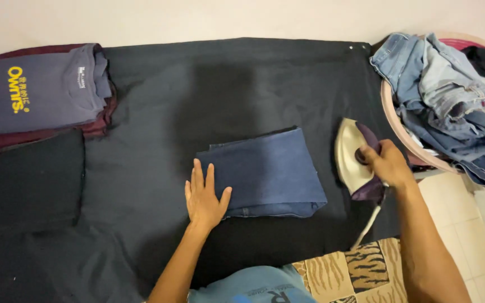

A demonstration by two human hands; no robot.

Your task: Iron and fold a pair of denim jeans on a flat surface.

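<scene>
Left hand (pixel 205 196) flat, fingers spread on folded jeans (pixel 265 171), right hand (pixel 387 163) clenched around electric iron (pixel 355 163), tip pointing away, long axis near-vertical in view

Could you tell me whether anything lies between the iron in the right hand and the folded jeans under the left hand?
Nothing visible does. Only bare dark cloth separates the iron, held by the right hand, from the folded jeans that the left hand presses.
</scene>
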